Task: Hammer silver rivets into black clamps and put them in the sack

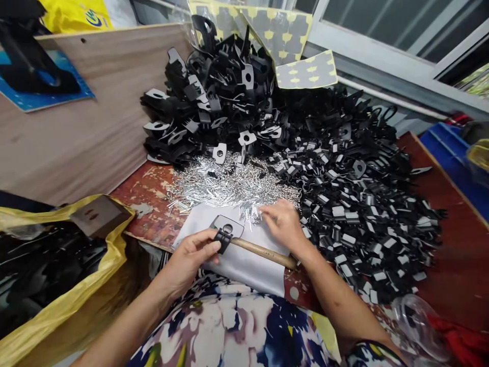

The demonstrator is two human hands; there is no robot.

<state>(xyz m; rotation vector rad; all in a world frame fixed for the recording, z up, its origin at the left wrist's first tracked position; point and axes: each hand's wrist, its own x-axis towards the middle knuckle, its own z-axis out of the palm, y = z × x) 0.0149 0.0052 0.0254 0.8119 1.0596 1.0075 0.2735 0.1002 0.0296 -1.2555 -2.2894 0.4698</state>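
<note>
Between the thumb and fingers of my left hand point(198, 251) is a black plastic clip point(226, 235), with a flat plate that has a round hole. My right hand point(283, 223) reaches to the near edge of a heap of silvery metal pins point(225, 186). Its thumb and forefinger are bent together at the pins; whether one is between them is too small to tell. A wooden handle point(263, 252) lies slanting across a grey sheet point(244, 270), its left end behind the clip and its right end by my right forearm.
Black clip parts point(221, 97) are piled high at the back, with smaller black pieces point(351, 219) spread at right. Perforated sticker sheets point(305, 71) lean there. A wooden board point(103, 97) stands at left, above a yellow-edged bag point(114, 250). A clear plastic container point(418, 321) sits lower right.
</note>
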